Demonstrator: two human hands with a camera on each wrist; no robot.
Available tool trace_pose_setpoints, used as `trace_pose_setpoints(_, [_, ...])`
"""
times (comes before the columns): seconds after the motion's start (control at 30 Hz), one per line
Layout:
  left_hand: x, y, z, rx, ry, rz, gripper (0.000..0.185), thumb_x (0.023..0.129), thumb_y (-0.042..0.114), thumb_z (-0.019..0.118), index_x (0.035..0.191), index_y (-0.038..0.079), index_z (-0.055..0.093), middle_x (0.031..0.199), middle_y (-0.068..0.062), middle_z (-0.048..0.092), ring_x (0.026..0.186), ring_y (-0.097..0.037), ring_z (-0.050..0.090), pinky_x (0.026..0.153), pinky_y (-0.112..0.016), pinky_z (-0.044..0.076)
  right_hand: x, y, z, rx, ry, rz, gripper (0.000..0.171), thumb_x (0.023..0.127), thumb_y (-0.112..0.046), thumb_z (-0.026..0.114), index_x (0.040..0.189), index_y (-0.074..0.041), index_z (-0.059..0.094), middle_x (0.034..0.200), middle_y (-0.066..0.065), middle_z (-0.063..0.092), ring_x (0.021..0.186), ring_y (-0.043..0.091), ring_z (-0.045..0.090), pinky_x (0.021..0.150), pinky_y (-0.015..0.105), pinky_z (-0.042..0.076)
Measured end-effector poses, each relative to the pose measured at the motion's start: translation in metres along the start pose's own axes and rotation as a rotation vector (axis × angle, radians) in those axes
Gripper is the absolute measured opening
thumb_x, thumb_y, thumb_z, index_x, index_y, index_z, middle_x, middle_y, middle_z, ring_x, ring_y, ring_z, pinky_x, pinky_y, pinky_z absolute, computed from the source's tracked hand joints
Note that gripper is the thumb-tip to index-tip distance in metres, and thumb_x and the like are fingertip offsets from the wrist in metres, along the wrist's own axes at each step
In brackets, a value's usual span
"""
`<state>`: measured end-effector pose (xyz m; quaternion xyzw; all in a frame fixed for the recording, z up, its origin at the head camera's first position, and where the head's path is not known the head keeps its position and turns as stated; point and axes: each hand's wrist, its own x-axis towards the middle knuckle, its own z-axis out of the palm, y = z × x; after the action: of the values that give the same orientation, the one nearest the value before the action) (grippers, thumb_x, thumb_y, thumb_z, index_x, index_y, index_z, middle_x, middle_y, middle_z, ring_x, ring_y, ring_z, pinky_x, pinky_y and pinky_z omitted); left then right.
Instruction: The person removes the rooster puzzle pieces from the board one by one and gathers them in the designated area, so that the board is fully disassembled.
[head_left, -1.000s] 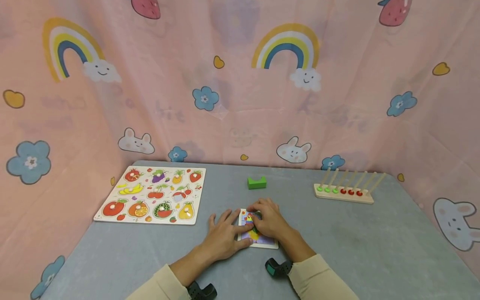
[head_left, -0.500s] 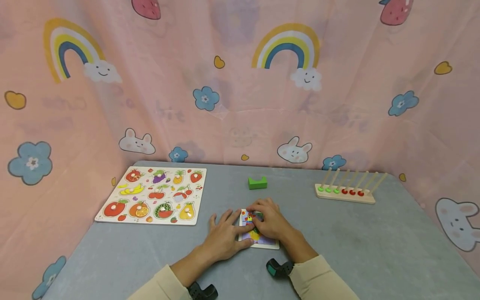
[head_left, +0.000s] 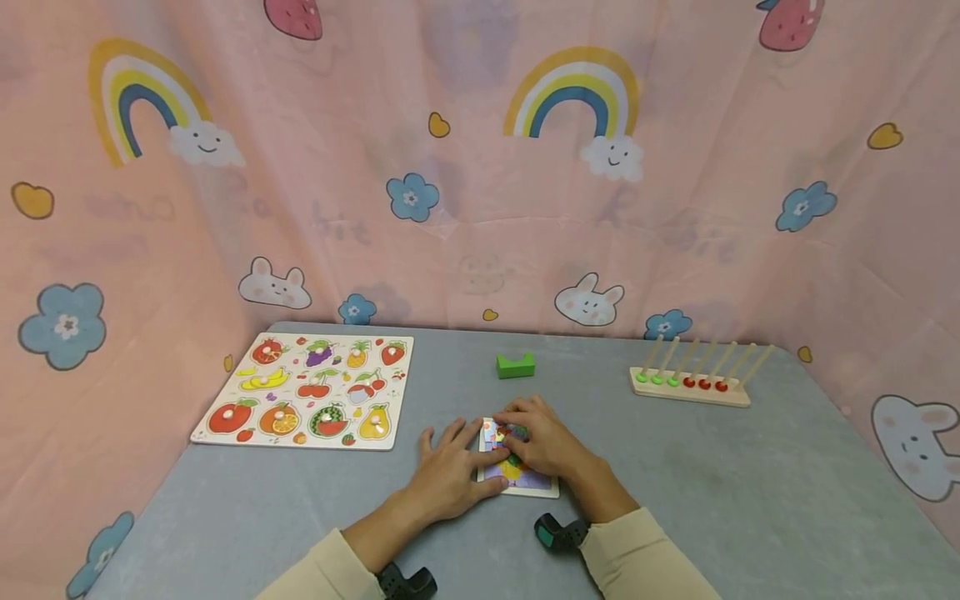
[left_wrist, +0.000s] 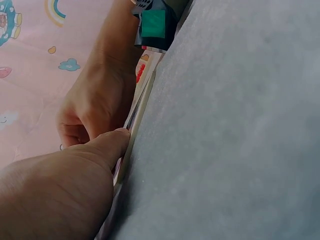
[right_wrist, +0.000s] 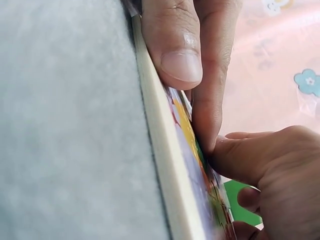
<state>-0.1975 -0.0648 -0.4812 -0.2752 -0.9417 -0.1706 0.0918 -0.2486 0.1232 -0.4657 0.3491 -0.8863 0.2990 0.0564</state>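
Far left on the grey felt-like table (head_left: 712, 492): flat wooden fruit peg board (head_left: 303, 390), square, glossy printed pieces. Centre: left hand (head_left: 448, 471) lies flat, fingers straight and spread, thumb pressing the near edge of the small picture puzzle (head_left: 517, 477), a thin pale wooden board with a colourful face. Right hand (head_left: 542, 437) rests on the puzzle's top, fingers curled onto a piece. Behind them, a green notched block (head_left: 514, 365). Far right: wooden peg rack (head_left: 690, 385) with green and red beads. Against the earlier frames, hands and puzzle are unchanged
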Motion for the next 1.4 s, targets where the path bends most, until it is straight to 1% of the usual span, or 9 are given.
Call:
trace_pose_setpoints(0.17, [0.0,-0.001,-0.001,0.001,0.003,-0.001,0.044,0.076,0.064,0.041,0.114,0.044,0.052,0.133,-0.006,0.035,0.12,-0.033,0.028,0.083,-0.064,0.011,0.001,0.001,0.0,-0.079,0.028,-0.083,0.028,0.078,-0.015,0.064,0.105,-0.011,0.064,0.096,-0.008,0.053,0.084,0.009,0.038,0.073,0.034,0.032])
trace_pose_setpoints(0.23, [0.0,0.0,-0.002,0.006,0.006,-0.001,0.044,0.076,0.064,0.041,0.114,0.044,0.052,0.133,-0.006,0.036,0.12,-0.033,0.028,0.083,-0.064,0.011,0.002,0.001,0.0,-0.119,0.062,-0.117,0.028,0.078,-0.017,0.064,0.105,-0.011,0.064,0.097,-0.008,0.054,0.084,0.009,0.039,0.073,0.035,0.032])
trace_pose_setpoints(0.37, [-0.001,0.001,-0.002,0.015,0.008,-0.002,0.043,0.076,0.063,0.043,0.114,0.044,0.052,0.133,-0.005,0.035,0.119,-0.033,0.029,0.083,-0.064,0.012,0.001,0.001,0.0,-0.14,0.143,-0.154,0.03,0.076,-0.018,0.065,0.105,-0.009,0.064,0.099,-0.006,0.057,0.087,0.011,0.042,0.073,0.039,0.032])
trace_pose_setpoints(0.47, [-0.003,0.003,-0.001,0.011,0.001,-0.003,0.044,0.076,0.063,0.044,0.115,0.044,0.052,0.134,-0.006,0.035,0.119,-0.034,0.029,0.083,-0.065,0.012,-0.001,0.0,-0.002,-0.128,0.167,-0.151,0.032,0.075,-0.017,0.065,0.105,-0.007,0.063,0.101,-0.004,0.058,0.09,0.012,0.044,0.074,0.04,0.032])
trace_pose_setpoints(0.57, [-0.004,0.005,-0.001,0.001,-0.003,-0.004,0.044,0.076,0.063,0.044,0.115,0.044,0.052,0.133,-0.007,0.035,0.119,-0.034,0.028,0.083,-0.065,0.012,-0.005,-0.001,-0.007,-0.098,0.163,-0.138,0.032,0.076,-0.017,0.065,0.106,-0.006,0.063,0.101,-0.002,0.059,0.092,0.013,0.045,0.076,0.04,0.035])
trace_pose_setpoints(0.77, [-0.004,0.005,-0.001,-0.014,0.012,-0.011,0.044,0.076,0.062,0.046,0.114,0.043,0.054,0.132,-0.008,0.037,0.119,-0.033,0.029,0.083,-0.065,0.011,-0.012,-0.006,-0.03,0.0,0.175,-0.113,0.033,0.076,-0.014,0.066,0.107,-0.004,0.062,0.101,0.002,0.061,0.096,0.014,0.046,0.08,0.038,0.039])
trace_pose_setpoints(0.93, [-0.004,0.004,-0.002,-0.013,0.023,-0.016,0.044,0.075,0.061,0.048,0.113,0.041,0.055,0.132,-0.009,0.038,0.119,-0.034,0.029,0.083,-0.065,0.011,-0.018,-0.007,-0.046,0.006,0.205,-0.117,0.033,0.077,-0.015,0.066,0.108,-0.007,0.062,0.104,0.0,0.06,0.097,0.013,0.046,0.08,0.038,0.039])
trace_pose_setpoints(1.13, [-0.003,0.002,-0.001,-0.009,0.016,-0.013,0.045,0.075,0.063,0.046,0.114,0.042,0.054,0.132,-0.008,0.037,0.119,-0.033,0.029,0.083,-0.065,0.012,-0.028,-0.006,-0.059,0.034,0.253,-0.121,0.032,0.078,-0.017,0.065,0.108,-0.008,0.061,0.104,-0.001,0.06,0.098,0.014,0.047,0.079,0.038,0.039])
trace_pose_setpoints(1.4, [-0.002,0.003,-0.001,-0.023,0.012,-0.014,0.045,0.075,0.063,0.046,0.114,0.042,0.054,0.133,-0.007,0.036,0.12,-0.033,0.028,0.083,-0.064,0.011,-0.045,-0.007,-0.078,0.069,0.339,-0.029,0.036,0.077,-0.017,0.066,0.112,-0.012,0.059,0.105,-0.004,0.058,0.1,0.013,0.047,0.08,0.035,0.039])
